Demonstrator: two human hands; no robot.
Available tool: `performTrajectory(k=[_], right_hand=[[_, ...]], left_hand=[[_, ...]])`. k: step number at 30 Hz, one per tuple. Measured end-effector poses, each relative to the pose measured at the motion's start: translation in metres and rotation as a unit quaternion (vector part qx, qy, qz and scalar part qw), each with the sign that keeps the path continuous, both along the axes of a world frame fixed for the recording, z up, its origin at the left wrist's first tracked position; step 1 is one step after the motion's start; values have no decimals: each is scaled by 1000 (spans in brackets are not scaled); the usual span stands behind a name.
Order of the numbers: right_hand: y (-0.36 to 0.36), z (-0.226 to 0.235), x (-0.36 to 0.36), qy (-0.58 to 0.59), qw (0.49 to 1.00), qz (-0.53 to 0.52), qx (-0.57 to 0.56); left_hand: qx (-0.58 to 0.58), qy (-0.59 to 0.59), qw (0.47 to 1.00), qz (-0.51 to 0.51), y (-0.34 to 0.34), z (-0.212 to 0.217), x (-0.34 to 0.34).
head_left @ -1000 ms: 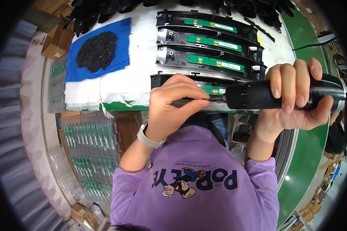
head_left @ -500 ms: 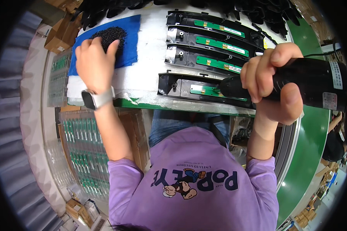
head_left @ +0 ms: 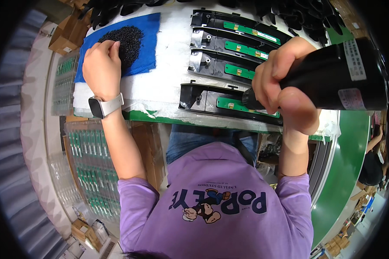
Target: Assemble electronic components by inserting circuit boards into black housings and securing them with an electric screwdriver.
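My right hand (head_left: 285,82) is wrapped round a thick black electric screwdriver (head_left: 328,80). The driver's tip end is over the green circuit board (head_left: 229,103) in the nearest black plastic housing (head_left: 190,96); my hand and the tool hide that housing's right part. My left hand (head_left: 101,69), with a watch on its wrist, is at the left edge of a pile of small black screws (head_left: 129,45) on a blue cloth (head_left: 149,60). Its thumb and forefinger are pinched together, and what is between them is too small to make out.
Several more black housings (head_left: 199,39) with green boards lie in a row beyond the nearest one, on a white foam sheet (head_left: 173,47). Dark plastic parts are heaped along the far edge. Trays of green boards (head_left: 90,159) stand below the table at left, near a cardboard box (head_left: 67,39).
My left fingers have gone from spread to pinched at the screws. The screwdriver's nose has shifted slightly left along the nearest board, and the whole view has shifted a little.
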State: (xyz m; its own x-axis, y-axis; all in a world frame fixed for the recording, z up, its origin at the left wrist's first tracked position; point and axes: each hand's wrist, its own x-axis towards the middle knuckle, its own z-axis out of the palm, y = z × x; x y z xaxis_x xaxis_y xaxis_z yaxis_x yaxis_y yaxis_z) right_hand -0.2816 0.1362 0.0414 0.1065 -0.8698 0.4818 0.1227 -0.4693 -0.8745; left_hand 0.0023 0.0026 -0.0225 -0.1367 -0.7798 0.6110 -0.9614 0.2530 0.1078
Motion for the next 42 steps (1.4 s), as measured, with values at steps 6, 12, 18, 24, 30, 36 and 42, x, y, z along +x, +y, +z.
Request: performTrajectory(k=[6, 12, 18, 24, 30, 36, 42], right_hand=[[-2, 4, -4, 81, 997, 15, 2], [-4, 3, -6, -27, 998, 59, 26], [-18, 13, -21, -182, 957, 215, -75], [-11, 31, -20, -272, 942, 164, -112], [-10, 25, -22, -227, 951, 181, -111], [-15, 17, -14, -197, 950, 207, -122], [-6, 17, -4, -255, 955, 129, -78]], left_hand=[[7, 100, 994, -32, 0, -1, -3], [206, 462, 840, -194, 21, 1, -26], [299, 463, 759, -347, 65, 7, -61], [252, 332, 776, -472, 83, 20, -81], [227, 308, 780, -495, 90, 23, -85], [237, 301, 793, -473, 94, 20, -82], [247, 308, 795, -460, 94, 16, -81]])
